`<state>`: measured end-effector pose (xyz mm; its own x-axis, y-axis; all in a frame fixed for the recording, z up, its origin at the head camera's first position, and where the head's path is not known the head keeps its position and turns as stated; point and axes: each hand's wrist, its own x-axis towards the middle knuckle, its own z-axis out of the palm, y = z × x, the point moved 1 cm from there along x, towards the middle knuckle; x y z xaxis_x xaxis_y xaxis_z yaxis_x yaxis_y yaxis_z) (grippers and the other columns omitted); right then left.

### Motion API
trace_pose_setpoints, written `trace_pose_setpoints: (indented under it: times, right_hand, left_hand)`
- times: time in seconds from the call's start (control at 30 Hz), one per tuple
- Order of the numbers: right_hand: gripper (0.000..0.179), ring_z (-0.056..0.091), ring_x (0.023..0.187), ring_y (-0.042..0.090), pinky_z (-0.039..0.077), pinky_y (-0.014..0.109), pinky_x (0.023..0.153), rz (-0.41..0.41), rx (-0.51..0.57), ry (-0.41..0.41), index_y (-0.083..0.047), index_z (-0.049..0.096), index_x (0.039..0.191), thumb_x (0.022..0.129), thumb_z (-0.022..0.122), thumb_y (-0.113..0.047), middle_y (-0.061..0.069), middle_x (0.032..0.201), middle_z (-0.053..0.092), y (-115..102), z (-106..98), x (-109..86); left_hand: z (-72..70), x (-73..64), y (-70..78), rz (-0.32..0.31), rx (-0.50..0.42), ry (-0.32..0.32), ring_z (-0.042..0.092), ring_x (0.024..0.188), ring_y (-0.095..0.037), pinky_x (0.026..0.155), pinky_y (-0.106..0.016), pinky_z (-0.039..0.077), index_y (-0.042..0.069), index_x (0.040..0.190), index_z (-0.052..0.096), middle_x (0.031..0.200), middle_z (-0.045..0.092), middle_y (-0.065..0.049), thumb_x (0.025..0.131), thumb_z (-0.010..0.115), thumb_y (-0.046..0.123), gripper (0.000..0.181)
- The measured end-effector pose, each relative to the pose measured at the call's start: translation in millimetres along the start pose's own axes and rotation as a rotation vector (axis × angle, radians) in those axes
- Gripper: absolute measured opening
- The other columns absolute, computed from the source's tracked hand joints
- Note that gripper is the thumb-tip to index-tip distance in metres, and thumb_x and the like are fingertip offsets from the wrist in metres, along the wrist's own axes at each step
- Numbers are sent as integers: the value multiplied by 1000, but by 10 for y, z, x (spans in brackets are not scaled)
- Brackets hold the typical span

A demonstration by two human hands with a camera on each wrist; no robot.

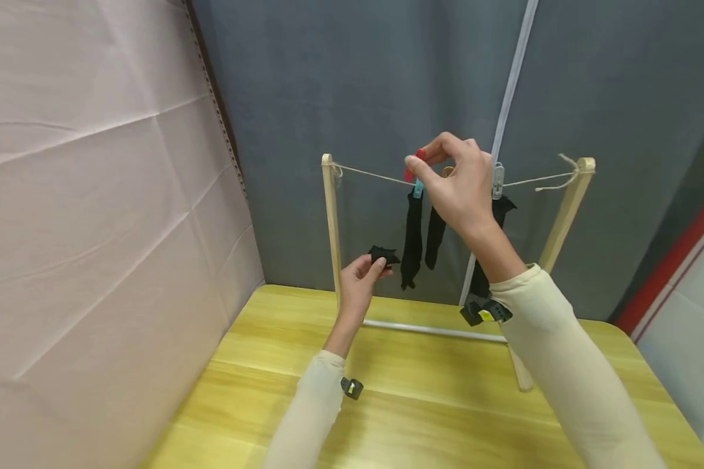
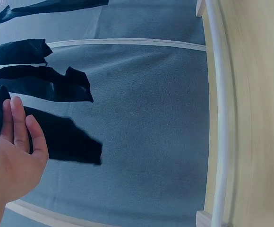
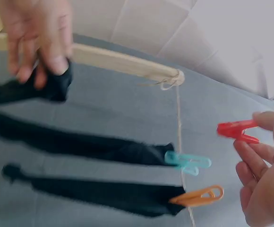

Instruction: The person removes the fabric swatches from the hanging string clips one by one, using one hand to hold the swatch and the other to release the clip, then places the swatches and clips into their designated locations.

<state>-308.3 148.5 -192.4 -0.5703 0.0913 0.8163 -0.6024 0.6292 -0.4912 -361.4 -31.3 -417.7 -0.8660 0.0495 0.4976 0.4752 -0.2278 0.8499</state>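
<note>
My left hand [image 1: 360,283] pinches a black sock [image 1: 384,255], bunched up, left of the hanging ones and lower than the string. In the right wrist view the held sock [image 3: 56,87] droops from the fingers. My right hand [image 1: 462,185] is raised by the string and pinches a red clothespin [image 3: 236,128] by its handles, apart from the string in the right wrist view. A blue clothespin [image 3: 189,161] and an orange clothespin [image 3: 198,196] each hold a black sock on the string [image 3: 179,118]. Farther right a clear clothespin [image 1: 498,181] holds another sock [image 1: 504,207].
Two wooden posts [image 1: 331,221] carry the string, with a white bar [image 1: 434,330] low between them. The rack stands on a yellow wood-grain table [image 1: 422,397]. Behind is a grey curtain [image 1: 328,78]; a pale cloth wall [image 1: 94,228] rises on the left.
</note>
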Motion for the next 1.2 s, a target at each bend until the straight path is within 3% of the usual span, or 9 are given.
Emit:
trace_pose_setpoints:
  times: [0.1,0.27,0.53,0.73,0.9,0.97,1.07,1.13,1.2]
  right_hand:
    - [33,58,93,17,42,28,79,7,20,-43,-8,74,102,97,75,-41,9,97,79,30,-20,-115]
    - [29,67,88,16,47,27,78,-22,11,-130,-10,74,104,97,76,-38,6,94,79,207,-124,-444]
    - [22,65,89,18,46,20,78,83,-129,-296,-17,74,104,99,75,-39,1,94,78,574,-497,-1031]
    - [23,65,84,13,51,20,70,146,-193,-549,-20,74,108,100,74,-42,-5,93,76,812,-784,-1316]
    - [18,66,87,4,55,24,72,189,-183,-758,-21,74,111,102,71,-37,-9,95,75,1192,-990,-1618]
    - [16,65,89,0,54,24,72,223,-173,-805,-21,74,113,103,70,-34,-10,97,75,1387,-1069,-1769]
    - [16,65,88,-3,53,24,70,266,-183,-824,-18,73,113,103,71,-31,-11,96,76,1656,-1173,-1966]
    - [18,64,84,-4,53,24,67,280,-200,-823,-15,73,113,103,70,-31,-10,93,75,1797,-1234,-2073]
    - [20,63,80,-4,53,24,65,285,-219,-818,-12,73,111,103,71,-30,-9,90,74,1905,-1278,-2162]
  left_hand:
    - [-94,-43,70,6,29,-1,79,87,-14,93,-38,65,-1,112,74,108,76,-27,103,71,29,31]
    - [-254,-161,151,7,56,16,79,89,-17,92,-41,66,-1,109,72,102,76,-20,105,69,27,28]
    - [-495,-414,131,-56,65,43,77,89,-18,88,-31,65,-4,107,69,96,75,-6,106,67,20,25]
    - [-734,-612,124,-105,122,153,78,95,-29,94,-35,65,-10,104,66,103,75,-13,105,64,11,21]
    - [-885,-726,70,-155,185,205,76,93,-20,91,-30,64,-8,103,66,106,74,-14,103,63,5,13]
    - [-951,-774,55,-173,234,217,69,80,-12,76,-23,61,-3,98,65,94,71,-7,102,63,5,9]
    - [-1071,-838,55,-190,302,219,46,62,-6,56,-20,40,3,90,60,75,54,2,100,62,6,11]
    - [-1174,-875,60,-197,324,231,34,59,-9,53,-22,30,6,86,56,71,47,2,99,60,6,14]
    - [-1283,-902,63,-196,340,249,32,59,-10,54,-23,29,6,84,54,70,50,3,99,59,5,16]
